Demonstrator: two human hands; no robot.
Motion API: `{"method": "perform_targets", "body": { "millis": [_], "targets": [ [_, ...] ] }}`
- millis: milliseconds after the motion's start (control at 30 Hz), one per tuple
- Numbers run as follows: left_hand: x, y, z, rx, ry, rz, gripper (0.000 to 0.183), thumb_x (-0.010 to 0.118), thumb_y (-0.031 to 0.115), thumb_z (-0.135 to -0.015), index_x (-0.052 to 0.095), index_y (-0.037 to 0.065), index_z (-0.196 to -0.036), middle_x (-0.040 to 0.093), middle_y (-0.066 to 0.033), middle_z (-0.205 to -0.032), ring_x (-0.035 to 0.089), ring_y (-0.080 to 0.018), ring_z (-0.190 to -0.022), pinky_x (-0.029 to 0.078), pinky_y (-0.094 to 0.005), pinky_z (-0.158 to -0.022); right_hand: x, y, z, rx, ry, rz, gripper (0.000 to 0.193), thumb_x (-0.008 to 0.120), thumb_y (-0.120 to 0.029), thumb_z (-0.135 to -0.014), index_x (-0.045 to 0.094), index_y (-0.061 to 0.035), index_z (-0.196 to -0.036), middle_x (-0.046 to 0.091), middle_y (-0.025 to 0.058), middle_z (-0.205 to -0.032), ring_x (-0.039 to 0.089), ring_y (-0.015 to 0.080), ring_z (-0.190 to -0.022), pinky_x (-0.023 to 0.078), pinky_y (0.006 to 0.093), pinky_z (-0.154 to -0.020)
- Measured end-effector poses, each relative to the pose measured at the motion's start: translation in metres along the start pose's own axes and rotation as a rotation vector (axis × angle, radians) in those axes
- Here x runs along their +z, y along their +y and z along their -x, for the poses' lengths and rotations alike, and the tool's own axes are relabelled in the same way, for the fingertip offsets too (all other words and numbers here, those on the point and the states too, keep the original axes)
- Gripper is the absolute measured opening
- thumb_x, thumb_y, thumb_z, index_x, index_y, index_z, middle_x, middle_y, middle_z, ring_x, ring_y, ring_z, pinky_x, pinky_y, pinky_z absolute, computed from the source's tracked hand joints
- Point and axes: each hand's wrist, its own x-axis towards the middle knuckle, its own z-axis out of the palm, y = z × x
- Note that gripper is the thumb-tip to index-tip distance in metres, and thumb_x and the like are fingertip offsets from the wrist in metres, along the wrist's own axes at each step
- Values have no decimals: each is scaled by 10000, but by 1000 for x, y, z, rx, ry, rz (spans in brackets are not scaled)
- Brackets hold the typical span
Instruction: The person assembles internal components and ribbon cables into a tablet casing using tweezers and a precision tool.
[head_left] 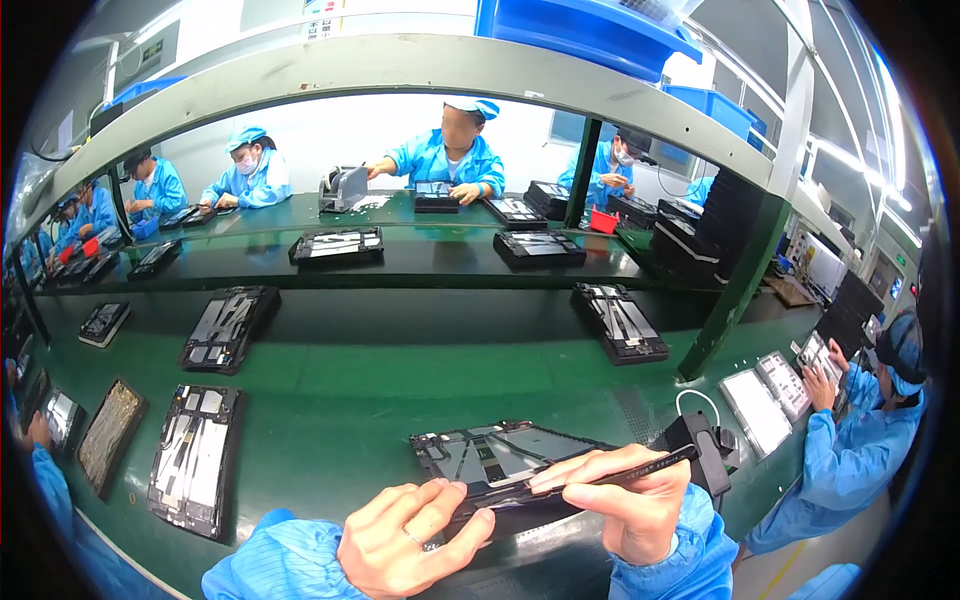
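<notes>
An opened tablet (510, 455), black-framed with flat grey panels inside, lies on the green bench in front of me, apparently atop a dark stack. My left hand (415, 535) grips its near left edge, fingers on top and thumb in front. Slim black tweezers (640, 468) slant across my right hand (635, 500), pinched between thumb and fingers. Their tip end points left, low over the tablet's near edge, where the fingers hide the exact contact. Both wrists have blue sleeves.
Stacked opened tablets stand left (195, 460), far left (230, 328) and far right (620, 322). A black box-shaped device (697, 450) with a white cable stands beside my right hand. A green post (735, 285) rises behind it. A co-worker (850, 440) handles a part at right; others sit across.
</notes>
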Motion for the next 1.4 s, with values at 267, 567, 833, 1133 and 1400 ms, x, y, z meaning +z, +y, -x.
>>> {"method": "perform_targets", "body": {
  "millis": [267, 567, 833, 1133, 1400],
  "targets": [
    [4, -4, -5, 31, -18, 18, 395, 705, 95, -542, 565, 74, -910, 585, -158, -838, 600, -247, -692, 493, -310, -563, -5, -2, -1, -240, 63, 298, 148, 591, 88, -633, 580, 61, -778, 608, 201, -813, 604, 279, -768, 461, 374, -757],
    [47, -6, -46, -76, 126, 187, 566, 727, 340, -540, 525, -13, -934, 540, -140, -832, 553, -268, -735, 475, -345, -658, -33, 19, -28, -600, 251, 896, 200, 623, 92, -633, 576, 48, -822, 608, 194, -811, 558, 171, -550, 447, 258, -539],
    [112, -70, 16, -317, -195, 61, 534, 703, 242, -605, 482, -12, -1019, 537, -146, -929, 544, -281, -799, 463, -358, -686, -109, 26, -56, -425, 784, 394, 64, 550, 32, -735, 544, 56, -794, 570, 121, -609, 521, 133, -479, 433, 223, -506],
    [38, -79, 13, -164, -353, -187, 431, 657, 112, -599, 494, -53, -963, 500, -153, -842, 532, -274, -743, 457, -344, -681, -121, 128, -65, -91, 780, -35, 151, 598, -84, -721, 544, 19, -818, 575, 120, -602, 518, 160, -440, 416, 246, -452],
    [-12, -87, 105, -216, -318, -116, 273, 552, 30, -632, 521, -76, -881, 534, -212, -883, 554, -283, -717, 477, -366, -696, -44, 171, -29, 181, 587, 255, 201, 606, -149, -721, 564, -14, -863, 604, 100, -739, 564, 161, -689, 416, 250, -657]
  ]
}}
